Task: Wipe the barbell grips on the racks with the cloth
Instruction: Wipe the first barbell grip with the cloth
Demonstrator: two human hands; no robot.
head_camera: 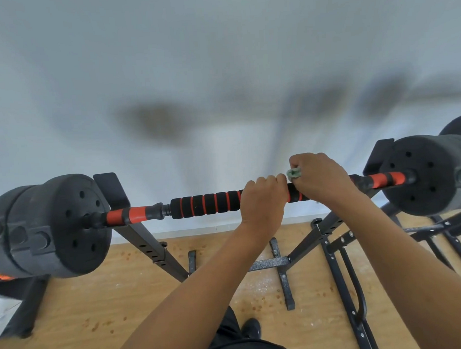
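While clamped over the barbell [134, 214], left hand [263, 199]: curled tight round the foam grip [204, 204], knuckles up, a little right of mid-bar.
Right hand [318, 179]: wrapped over the bar just beside the left hand, nearly touching it; squeezed the cloth [294, 173] against the grip.
Cloth: green and crumpled, peeked out at the thumb side of the right hand, between the two hands; mostly hidden under the fingers.
Foam grip: black with orange rings, ran along the middle of the barbell; right end covered by both hands.
Barbell: lay across the two racks [147, 241], orange-and-black sleeves at either end.
Racks: dark steel uprights, stood on the wooden floor [124, 302], one under each end of the bar.
Weight plates [57, 225]: black, stacked outside each upright, left and right.
Wooden floor: speckled with small marks beneath the racks.
Shoe [251, 328]: dark, showed at bottom centre.
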